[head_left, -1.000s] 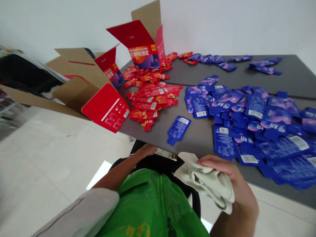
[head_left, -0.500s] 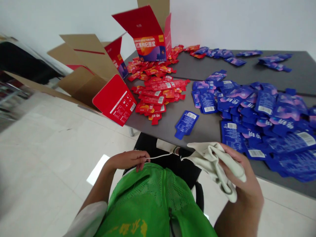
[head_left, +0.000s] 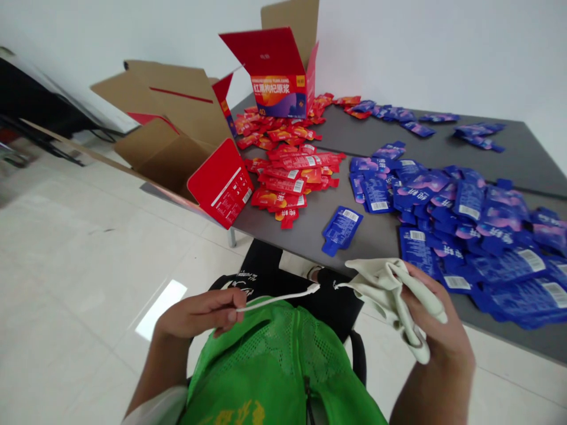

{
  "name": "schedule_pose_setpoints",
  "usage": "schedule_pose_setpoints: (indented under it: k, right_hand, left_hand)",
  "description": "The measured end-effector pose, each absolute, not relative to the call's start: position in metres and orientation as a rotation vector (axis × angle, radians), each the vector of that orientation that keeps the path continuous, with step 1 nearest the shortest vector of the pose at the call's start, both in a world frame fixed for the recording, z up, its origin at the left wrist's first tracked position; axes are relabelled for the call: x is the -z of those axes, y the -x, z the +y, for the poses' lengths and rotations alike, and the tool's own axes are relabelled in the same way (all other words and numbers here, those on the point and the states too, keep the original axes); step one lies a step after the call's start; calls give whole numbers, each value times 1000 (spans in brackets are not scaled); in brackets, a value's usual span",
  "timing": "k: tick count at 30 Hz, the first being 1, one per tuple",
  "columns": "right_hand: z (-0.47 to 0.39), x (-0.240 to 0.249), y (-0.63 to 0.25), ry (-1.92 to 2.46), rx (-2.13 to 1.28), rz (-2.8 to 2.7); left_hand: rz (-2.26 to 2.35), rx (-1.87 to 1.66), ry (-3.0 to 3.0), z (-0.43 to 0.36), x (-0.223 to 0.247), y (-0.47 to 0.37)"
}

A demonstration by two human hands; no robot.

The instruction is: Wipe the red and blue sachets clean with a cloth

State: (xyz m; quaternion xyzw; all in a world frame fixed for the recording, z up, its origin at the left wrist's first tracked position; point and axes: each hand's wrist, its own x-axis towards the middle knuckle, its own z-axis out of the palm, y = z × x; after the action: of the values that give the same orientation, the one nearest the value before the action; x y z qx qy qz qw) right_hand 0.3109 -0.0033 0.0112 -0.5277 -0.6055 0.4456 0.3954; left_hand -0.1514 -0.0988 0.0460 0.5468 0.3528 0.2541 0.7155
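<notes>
My left hand (head_left: 201, 313) pinches the end of a thin white strip (head_left: 279, 297) above my green vest (head_left: 274, 360). The strip reaches right, and its free end stops a little short of a bundle of pale cloth-like gloves (head_left: 390, 295). My right hand (head_left: 436, 319) is closed round that bundle beside the table's front edge. A short torn-looking tail hangs off the bundle's left side. Nearest to the bundle on the table are a small stack of blue pouches (head_left: 342, 229) and a large heap of blue pouches (head_left: 482, 218).
Red pouches (head_left: 296, 177) lie piled on the grey table (head_left: 372, 242). An open red box (head_left: 279, 94) stands behind them. A large open carton (head_left: 221, 183) lies tilted at the table's left end. More blue pouches (head_left: 481, 134) lie along the back.
My left hand has moved left and down with the strip, and more of the strip shows. My right hand still holds the bundle. The view has shifted slightly.
</notes>
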Motion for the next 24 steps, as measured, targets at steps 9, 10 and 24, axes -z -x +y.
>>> schedule_pose_setpoints:
  k: [9,10,24]
  right_hand:
    - [-2,-19,-307,1374,-1044,-1569]
    - [-2,-21,-306,1374,-1049,-1569]
    - [-4,-21,-307,1440,-1130,-1389]
  left_hand:
    - [742,-757,-1135,-104,-40,135]
    - [732,-735,-1127,-105,-43,135]
    - [680,-1062,-938,-111,-63,122]
